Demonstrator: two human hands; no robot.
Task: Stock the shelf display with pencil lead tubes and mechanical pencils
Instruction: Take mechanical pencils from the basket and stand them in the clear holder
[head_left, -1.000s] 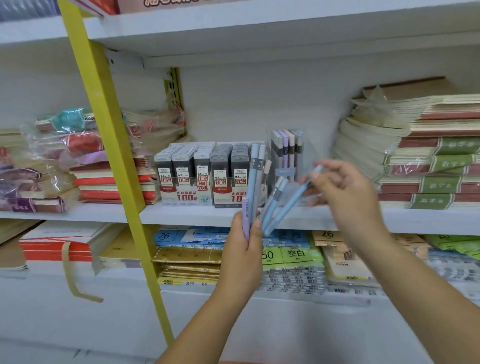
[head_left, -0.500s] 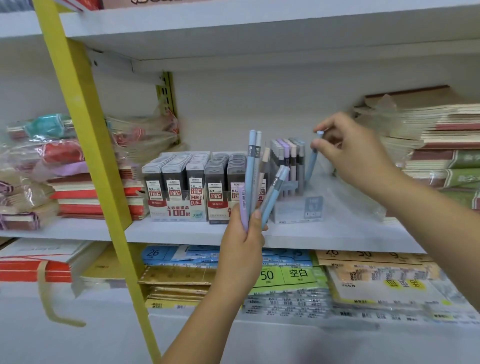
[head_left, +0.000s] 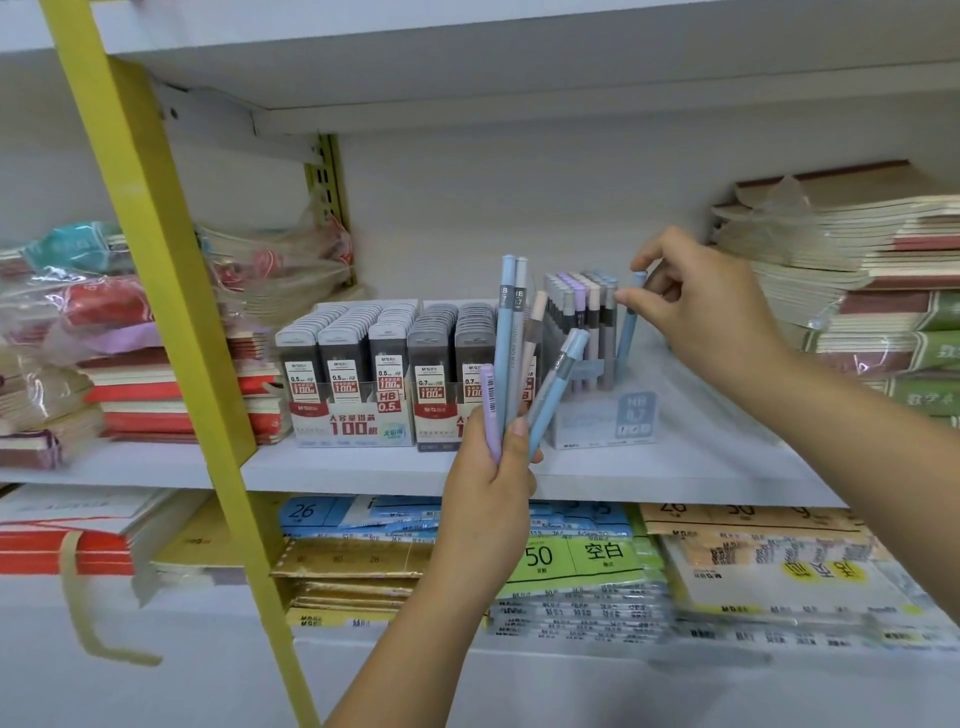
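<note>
Our left hand (head_left: 488, 499) grips a fan of mechanical pencils (head_left: 506, 343) just before the shelf (head_left: 675, 467) front edge. Our right hand (head_left: 711, 312) pinches the top of a blue pencil (head_left: 628, 332), which is nearly upright at the right side of the pencil display box (head_left: 602, 421). The lead tube boxes (head_left: 374, 364) stand just left of that box.

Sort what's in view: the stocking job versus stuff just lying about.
Job:
left hand gripping a bunch of pencils
right hand pinching a blue pencil at the pencil box
lead tube boxes beside it
shelf

Lying about:
notebook stacks, right
bagged notebooks, left
yellow post
paper packs, below
</note>
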